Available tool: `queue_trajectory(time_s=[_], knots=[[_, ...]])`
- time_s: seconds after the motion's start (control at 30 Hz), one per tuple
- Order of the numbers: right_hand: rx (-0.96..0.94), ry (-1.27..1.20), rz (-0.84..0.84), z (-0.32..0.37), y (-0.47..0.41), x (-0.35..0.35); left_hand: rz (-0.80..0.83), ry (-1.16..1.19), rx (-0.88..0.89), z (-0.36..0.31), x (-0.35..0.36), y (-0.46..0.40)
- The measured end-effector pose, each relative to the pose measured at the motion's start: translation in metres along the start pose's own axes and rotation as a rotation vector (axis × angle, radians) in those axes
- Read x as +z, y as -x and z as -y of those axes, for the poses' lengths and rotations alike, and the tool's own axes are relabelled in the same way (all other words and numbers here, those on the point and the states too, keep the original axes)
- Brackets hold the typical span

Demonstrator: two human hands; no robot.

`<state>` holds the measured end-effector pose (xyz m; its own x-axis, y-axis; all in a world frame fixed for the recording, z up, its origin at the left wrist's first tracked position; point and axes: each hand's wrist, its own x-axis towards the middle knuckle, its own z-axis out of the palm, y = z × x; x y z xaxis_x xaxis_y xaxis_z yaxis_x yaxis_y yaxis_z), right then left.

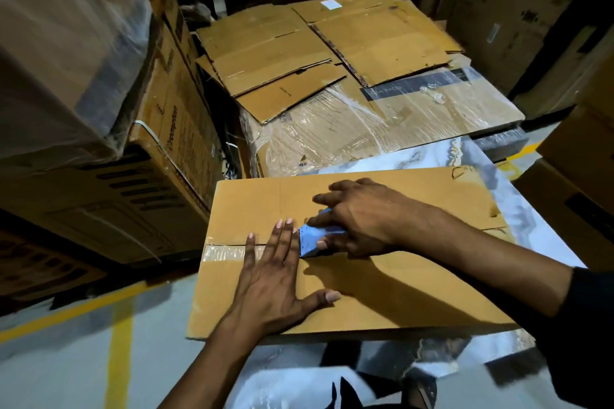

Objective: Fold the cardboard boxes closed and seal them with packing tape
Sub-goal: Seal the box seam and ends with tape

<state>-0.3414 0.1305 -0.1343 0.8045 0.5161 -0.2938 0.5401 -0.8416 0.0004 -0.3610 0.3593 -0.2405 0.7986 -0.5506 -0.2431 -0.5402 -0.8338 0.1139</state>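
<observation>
A brown cardboard box [408,292] lies closed on a marbled white table [528,219] in front of me. Clear packing tape [222,253] runs along its centre seam from the left edge. My left hand [272,279] lies flat on the box, its straight fingers pressing the tape down. Just right of those fingertips, my right hand [358,219] grips a blue tape dispenser [310,239] set on the seam. The seam to the right of the dispenser is hidden by my right hand and forearm.
Flattened cardboard sheets [299,56] lie on a plastic-wrapped stack [365,129] behind the table. Large printed cartons [159,156] stand stacked at the left, more cartons [518,16] at the right. Yellow floor lines [119,342] cross the grey floor at lower left.
</observation>
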Motion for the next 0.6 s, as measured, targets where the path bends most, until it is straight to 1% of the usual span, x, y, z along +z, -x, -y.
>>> queue_trajectory(time_s=[0.1,0.17,0.3,0.47,0.53,0.6], knots=[[-0.081,0.086,0.064,-0.001,-0.005,0.006,0.035,-0.031,-0.016,-0.001,0.005,-0.003],[-0.098,0.094,0.073,-0.006,-0.005,0.009,0.03,-0.03,-0.006,0.0,0.004,-0.003],[-0.052,0.039,0.102,-0.016,0.006,0.005,-0.008,-0.026,0.002,0.004,0.007,-0.001],[0.093,-0.003,0.18,-0.063,0.055,0.018,-0.053,0.0,0.009,0.005,0.012,-0.001],[0.089,-0.029,0.185,-0.075,0.065,0.022,-0.046,-0.009,-0.004,0.001,0.01,-0.001],[0.08,0.004,0.202,-0.075,0.065,0.022,-0.006,-0.033,-0.03,-0.01,0.004,-0.004]])
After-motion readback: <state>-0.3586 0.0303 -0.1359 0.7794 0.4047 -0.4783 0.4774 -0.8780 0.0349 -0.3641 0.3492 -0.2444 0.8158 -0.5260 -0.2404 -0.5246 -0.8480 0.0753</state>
